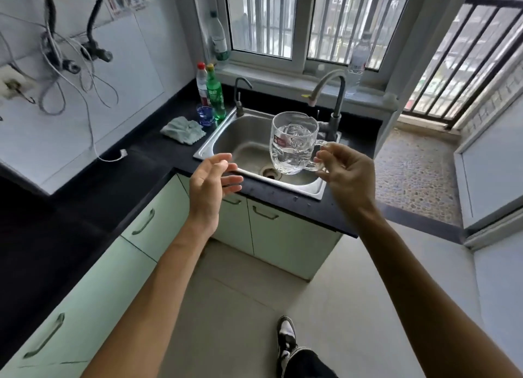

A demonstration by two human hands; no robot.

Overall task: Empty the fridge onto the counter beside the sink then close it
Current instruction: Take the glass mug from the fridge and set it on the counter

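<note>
A black L-shaped counter (pixel 85 207) runs over pale green cabinets (pixel 93 278) in a narrow kitchen, under a barred window (pixel 271 18). A stainless steel sink (pixel 215 139) is set into the counter below the sill.

A person stands before the sink with both bare arms stretched forward. The right hand (pixel 345 173) pinches the handle of a clear cut-glass mug (pixel 293 142) between thumb and curled fingers. It holds the mug upright in the air above the right side of the basin, touching neither sink nor counter. A red and white label shows on the mug's side. The left hand (pixel 210 179) hovers over the sink's front rim, left of the mug and apart from it, fingers loosely spread and grasping nothing.

A dark gooseneck tap (pixel 338 94) rises behind the mug and a smaller tap (pixel 239 97) stands at the basin's back left corner. On the counter just left of the sink stand a green bottle (pixel 215 94) and a red-capped bottle (pixel 202 86), side by side. In front of them sit a small blue glass (pixel 205 115) and a crumpled pale cloth (pixel 183 130)
</note>
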